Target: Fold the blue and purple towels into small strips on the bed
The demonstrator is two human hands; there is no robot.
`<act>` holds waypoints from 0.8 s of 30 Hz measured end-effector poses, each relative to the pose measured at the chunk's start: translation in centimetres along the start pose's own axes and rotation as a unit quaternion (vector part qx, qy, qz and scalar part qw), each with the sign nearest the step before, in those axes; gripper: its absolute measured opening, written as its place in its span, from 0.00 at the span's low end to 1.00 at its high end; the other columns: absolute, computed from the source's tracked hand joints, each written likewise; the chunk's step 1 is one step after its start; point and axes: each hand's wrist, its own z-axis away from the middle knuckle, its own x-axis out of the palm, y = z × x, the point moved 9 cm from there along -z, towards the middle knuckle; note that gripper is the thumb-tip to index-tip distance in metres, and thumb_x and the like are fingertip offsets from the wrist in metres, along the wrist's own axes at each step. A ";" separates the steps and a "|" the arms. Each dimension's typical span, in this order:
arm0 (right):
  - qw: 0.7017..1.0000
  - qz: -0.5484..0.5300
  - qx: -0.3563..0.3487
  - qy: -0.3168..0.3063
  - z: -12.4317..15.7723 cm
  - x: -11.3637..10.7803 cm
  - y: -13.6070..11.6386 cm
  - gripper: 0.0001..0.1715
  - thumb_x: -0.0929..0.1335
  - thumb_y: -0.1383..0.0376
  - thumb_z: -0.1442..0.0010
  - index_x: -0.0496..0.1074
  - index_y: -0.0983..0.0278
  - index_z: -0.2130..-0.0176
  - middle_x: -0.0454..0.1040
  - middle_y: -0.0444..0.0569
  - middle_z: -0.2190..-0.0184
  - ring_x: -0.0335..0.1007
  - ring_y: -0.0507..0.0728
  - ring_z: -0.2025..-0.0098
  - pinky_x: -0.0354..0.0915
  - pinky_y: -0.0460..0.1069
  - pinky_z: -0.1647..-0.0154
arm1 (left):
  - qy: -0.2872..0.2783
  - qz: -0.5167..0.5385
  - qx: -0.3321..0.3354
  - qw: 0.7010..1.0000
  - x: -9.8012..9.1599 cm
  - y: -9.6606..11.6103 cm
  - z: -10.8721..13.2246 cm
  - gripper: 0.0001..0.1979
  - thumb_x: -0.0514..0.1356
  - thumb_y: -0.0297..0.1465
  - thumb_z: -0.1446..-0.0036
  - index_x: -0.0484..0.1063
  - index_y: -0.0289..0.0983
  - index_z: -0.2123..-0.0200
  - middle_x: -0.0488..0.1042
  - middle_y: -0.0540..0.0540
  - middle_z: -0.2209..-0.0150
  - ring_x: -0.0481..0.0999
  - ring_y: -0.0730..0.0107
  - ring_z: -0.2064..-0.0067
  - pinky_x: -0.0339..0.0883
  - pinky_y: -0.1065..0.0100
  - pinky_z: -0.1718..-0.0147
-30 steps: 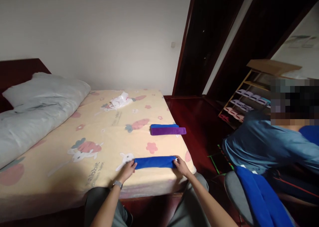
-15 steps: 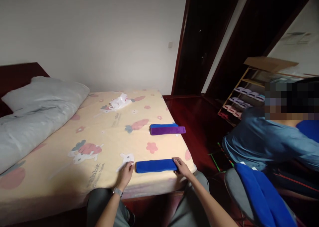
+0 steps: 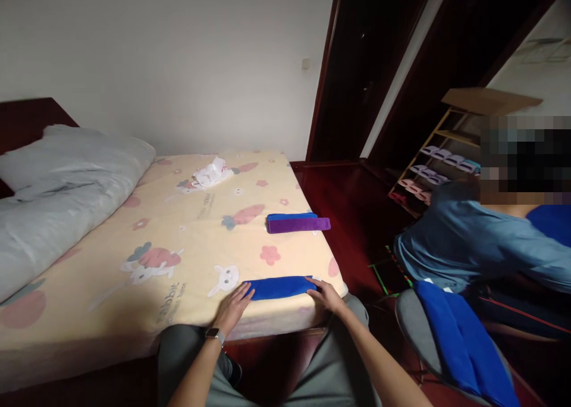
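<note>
A folded blue cloth (image 3: 281,287) lies as a narrow strip near the front edge of the bed (image 3: 134,228). My left hand (image 3: 232,307) rests flat at its left end, fingers stretched out and touching the cloth. At the strip's right end my right hand (image 3: 326,294) lies with fingers extended on the cloth. Farther back on the bed sits a folded purple cloth (image 3: 298,225) stacked on another blue one.
A grey duvet and pillow (image 3: 57,187) fill the bed's left side, and a white plastic bag (image 3: 212,172) lies near the far edge. To the right another person in a blue shirt (image 3: 473,246) bends by a chair with blue cloths (image 3: 459,341). A shoe rack (image 3: 437,169) stands behind.
My left hand let go of the strip's end, drew back, then returned flat against it. The view shifted slightly; the blue cloth stays near the bed's front edge.
</note>
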 end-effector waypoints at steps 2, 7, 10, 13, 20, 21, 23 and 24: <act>0.999 0.041 -0.010 -0.001 0.3 0.1 0.2 0.28 0.67 0.53 0.36 0.70 0.59 0.40 0.75 0.55 0.45 0.71 0.64 0.45 0.65 0.58 0.41 | 0.006 -0.012 0.007 1.000 0.0 0.0 0.5 0.21 0.51 0.31 0.32 0.64 0.49 0.38 0.66 0.48 0.35 0.64 0.65 0.34 0.66 0.55 0.39; 0.971 0.236 -0.012 0.030 1.0 0.2 0.0 0.27 0.65 0.55 0.34 0.67 0.55 0.38 0.77 0.55 0.59 0.74 0.64 0.56 0.71 0.56 0.53 | 0.009 -0.066 0.032 0.997 -0.1 0.5 0.7 0.22 0.50 0.32 0.31 0.62 0.46 0.36 0.66 0.46 0.36 0.64 0.63 0.34 0.68 0.57 0.40; 0.935 0.340 -0.059 0.076 1.1 -0.1 -1.9 0.27 0.68 0.58 0.35 0.67 0.52 0.38 0.74 0.57 0.50 0.71 0.66 0.50 0.69 0.59 0.49 | 0.015 -0.110 0.048 0.993 -0.4 0.7 0.3 0.23 0.50 0.33 0.31 0.60 0.44 0.35 0.67 0.44 0.36 0.66 0.61 0.36 0.69 0.57 0.41; 0.912 0.379 -0.127 0.089 1.1 0.1 -3.6 0.32 0.69 0.64 0.36 0.63 0.50 0.35 0.61 0.53 0.34 0.61 0.68 0.37 0.62 0.62 0.40 | 0.014 -0.145 0.062 0.987 -0.9 0.9 -0.1 0.25 0.50 0.32 0.32 0.56 0.44 0.33 0.67 0.44 0.36 0.67 0.61 0.36 0.68 0.57 0.41; 0.921 0.333 -0.197 0.050 0.7 1.7 -2.9 0.30 0.65 0.70 0.35 0.64 0.55 0.36 0.68 0.52 0.38 0.64 0.62 0.37 0.65 0.60 0.40 | -0.023 -0.160 0.051 0.986 -1.0 1.2 -0.9 0.34 0.51 0.21 0.39 0.53 0.50 0.32 0.64 0.49 0.34 0.68 0.61 0.37 0.68 0.56 0.42; 0.927 0.318 -0.192 0.055 0.6 1.6 -2.9 0.29 0.65 0.71 0.36 0.65 0.56 0.37 0.70 0.53 0.40 0.66 0.62 0.38 0.66 0.60 0.40 | -0.022 -0.143 0.041 0.989 -1.1 1.1 -1.1 0.33 0.51 0.21 0.39 0.56 0.50 0.33 0.66 0.49 0.36 0.68 0.61 0.38 0.68 0.55 0.42; 0.943 0.277 -0.174 0.065 0.3 1.1 -3.1 0.26 0.64 0.70 0.36 0.68 0.57 0.39 0.72 0.53 0.42 0.68 0.62 0.41 0.67 0.60 0.41 | -0.008 -0.092 0.000 0.996 -1.7 0.6 -1.7 0.29 0.50 0.22 0.39 0.63 0.48 0.37 0.72 0.47 0.40 0.72 0.61 0.41 0.68 0.54 0.43; 0.953 0.248 -0.161 0.070 0.1 0.7 -3.3 0.24 0.64 0.68 0.35 0.68 0.57 0.41 0.74 0.53 0.44 0.70 0.62 0.42 0.67 0.60 0.41 | 0.003 -0.058 -0.027 0.998 -2.1 0.2 -2.1 0.26 0.50 0.23 0.38 0.66 0.46 0.39 0.74 0.46 0.44 0.73 0.61 0.43 0.69 0.54 0.44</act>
